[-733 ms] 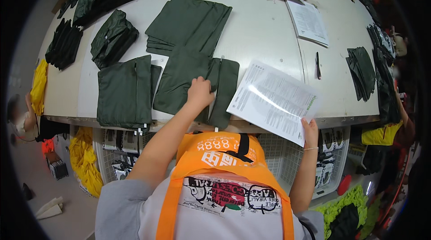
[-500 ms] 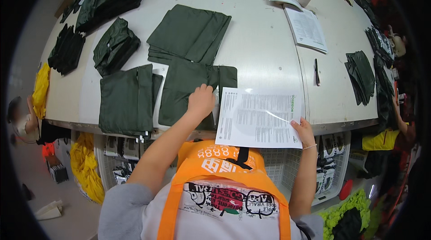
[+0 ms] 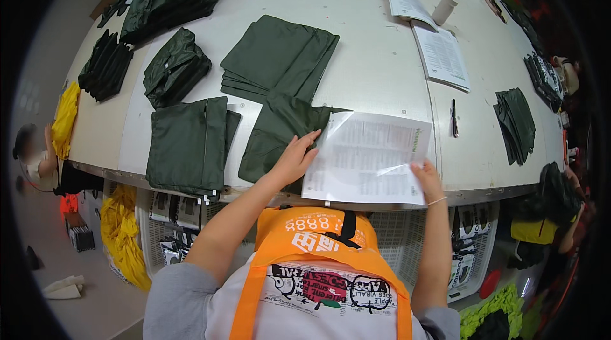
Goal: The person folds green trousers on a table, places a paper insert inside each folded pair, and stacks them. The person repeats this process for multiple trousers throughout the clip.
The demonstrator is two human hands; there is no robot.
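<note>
A large printed paper sheet [image 3: 369,159] lies flat on the white table [image 3: 375,66] at its near edge. My right hand [image 3: 425,174] pinches the sheet's lower right part. My left hand [image 3: 294,159] rests with spread fingers at the sheet's left edge, on a folded dark green garment [image 3: 273,133] that the paper partly covers. Beyond it lies a stack of folded dark green pieces [image 3: 280,57], and to the left another folded green stack [image 3: 188,146] reaches the table edge.
More dark green bundles [image 3: 175,69] fill the far left. Printed sheets [image 3: 442,54], a white tube [image 3: 443,9] and a pen [image 3: 453,117] lie at right, with a green pile [image 3: 517,124]. Yellow fabric [image 3: 124,238] and wire baskets sit below the table. People stand at both sides.
The paper sheet has swung from a tilted position at the right to lie flat and further left, over the garment. My left hand slid down to its left edge.
</note>
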